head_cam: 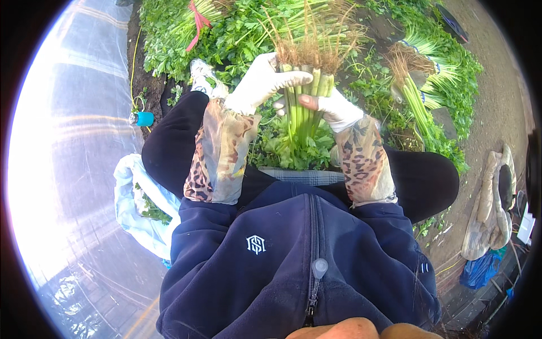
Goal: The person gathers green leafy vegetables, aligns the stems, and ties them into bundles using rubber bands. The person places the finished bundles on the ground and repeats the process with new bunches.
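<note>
Both hands hold one bunch of celery (pixel 302 112) with its roots up and its leaves down between the legs. My left hand (pixel 264 80), in a white glove, grips the stalk bases just under the brown roots, thumb across the front. Lower on the stalks, my right hand (pixel 328 106) wraps the bunch from the right; its glove leaves the thumb tip bare. A celery bunch tied with red ribbon (pixel 199 25) lies at the upper left. To the right are bunches bound with blue bands (pixel 436 68), and a loose rooted bunch (pixel 413 97) beside them.
Cut celery (pixel 254 25) covers the soil ahead. A white plastic bag (pixel 127 203) with leaves stands at the left, near a turquoise spool-like object (pixel 145 118) and plastic sheeting (pixel 84 169). At the right lie a padded cloth item (pixel 487 212) and a blue plastic bag (pixel 478 269).
</note>
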{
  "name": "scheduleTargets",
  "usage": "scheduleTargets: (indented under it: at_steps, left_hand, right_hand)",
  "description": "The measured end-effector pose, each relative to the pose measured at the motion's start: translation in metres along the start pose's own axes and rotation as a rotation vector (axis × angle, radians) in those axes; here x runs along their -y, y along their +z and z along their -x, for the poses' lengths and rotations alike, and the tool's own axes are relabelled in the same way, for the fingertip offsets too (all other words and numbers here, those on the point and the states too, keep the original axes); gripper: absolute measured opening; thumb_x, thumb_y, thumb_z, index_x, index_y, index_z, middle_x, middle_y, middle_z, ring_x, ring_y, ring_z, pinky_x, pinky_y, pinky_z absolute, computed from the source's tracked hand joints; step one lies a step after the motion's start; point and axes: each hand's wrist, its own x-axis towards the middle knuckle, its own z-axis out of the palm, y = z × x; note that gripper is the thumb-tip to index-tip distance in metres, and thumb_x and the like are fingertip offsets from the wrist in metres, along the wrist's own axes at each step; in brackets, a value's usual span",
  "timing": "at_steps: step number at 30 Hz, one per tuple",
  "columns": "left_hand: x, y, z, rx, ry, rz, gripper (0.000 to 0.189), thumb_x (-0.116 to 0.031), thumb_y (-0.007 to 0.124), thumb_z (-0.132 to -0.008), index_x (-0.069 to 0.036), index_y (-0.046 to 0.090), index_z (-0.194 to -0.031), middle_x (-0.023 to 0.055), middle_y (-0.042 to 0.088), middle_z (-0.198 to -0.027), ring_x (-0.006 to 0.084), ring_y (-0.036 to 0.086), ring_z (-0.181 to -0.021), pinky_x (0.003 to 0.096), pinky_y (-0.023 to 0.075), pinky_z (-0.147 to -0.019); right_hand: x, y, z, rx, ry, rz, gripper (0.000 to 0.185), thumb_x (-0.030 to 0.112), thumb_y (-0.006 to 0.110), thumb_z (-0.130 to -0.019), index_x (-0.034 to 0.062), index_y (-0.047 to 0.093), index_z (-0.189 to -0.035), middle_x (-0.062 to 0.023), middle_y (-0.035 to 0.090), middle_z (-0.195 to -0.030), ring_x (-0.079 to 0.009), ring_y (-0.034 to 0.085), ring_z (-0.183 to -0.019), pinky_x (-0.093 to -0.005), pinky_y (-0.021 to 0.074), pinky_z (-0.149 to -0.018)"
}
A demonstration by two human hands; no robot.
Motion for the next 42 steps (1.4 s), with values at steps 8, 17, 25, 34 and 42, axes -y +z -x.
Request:
scheduleTargets:
  at_steps: [8, 17, 25, 34, 42]
  left_hand:
    - [-0.013, 0.008, 0.013, -0.089, -0.075, -0.112, 0.032, -0.012, 0.079, -0.077, 0.000, 0.067, -0.104, 0.0044, 0.070, -0.080, 0.0089, 0.056, -0.046, 0.0208, 0.0438, -0.041]
    - [0.000, 0.003, 0.001, -0.029, -0.059, -0.010, 0.040, -0.009, 0.079, -0.078, 0.001, 0.063, -0.114, 0.0060, 0.070, -0.098, 0.0120, 0.065, -0.085, 0.0261, 0.0533, -0.074]
    - [0.008, 0.011, -0.003, -0.012, 0.093, -0.040, 0.043, -0.006, 0.082, -0.074, 0.002, 0.064, -0.111, 0.0082, 0.071, -0.097, 0.0123, 0.066, -0.082, 0.0266, 0.0532, -0.075]
    - [-0.033, 0.018, 0.005, 0.124, -0.069, -0.174, 0.060, -0.022, 0.085, -0.072, -0.009, 0.060, -0.126, 0.0047, 0.072, -0.093, 0.0093, 0.067, -0.074, 0.0243, 0.0552, -0.060]
    - [-0.003, 0.023, 0.028, -0.091, 0.058, -0.209, 0.054, -0.013, 0.085, -0.070, 0.000, 0.064, -0.117, 0.0094, 0.071, -0.102, 0.0151, 0.065, -0.090, 0.0316, 0.0529, -0.081]
  right_hand:
    - [-0.021, -0.021, -0.006, 0.039, -0.059, 0.106, 0.064, 0.044, 0.072, -0.083, 0.0017, 0.055, -0.128, -0.0132, 0.067, -0.108, -0.0240, 0.064, -0.103, -0.0372, 0.0517, -0.088]
    - [-0.013, -0.014, -0.008, -0.147, -0.034, 0.106, 0.030, 0.005, 0.074, -0.083, 0.0013, 0.064, -0.111, -0.0077, 0.070, -0.095, -0.0184, 0.068, -0.088, -0.0306, 0.0550, -0.080]
    - [-0.004, -0.020, -0.003, -0.063, 0.052, 0.256, 0.036, 0.011, 0.077, -0.080, 0.0012, 0.066, -0.113, -0.0041, 0.068, -0.106, -0.0133, 0.063, -0.101, -0.0279, 0.0497, -0.092]
    - [-0.012, -0.007, -0.002, -0.084, -0.081, 0.161, 0.030, 0.001, 0.075, -0.075, 0.0002, 0.068, -0.104, -0.0069, 0.071, -0.094, -0.0170, 0.068, -0.090, -0.0295, 0.0538, -0.085]
    - [-0.037, -0.007, -0.016, -0.117, -0.258, 0.264, 0.040, 0.006, 0.084, -0.067, 0.0034, 0.068, -0.103, -0.0023, 0.070, -0.092, -0.0117, 0.065, -0.086, -0.0293, 0.0521, -0.079]
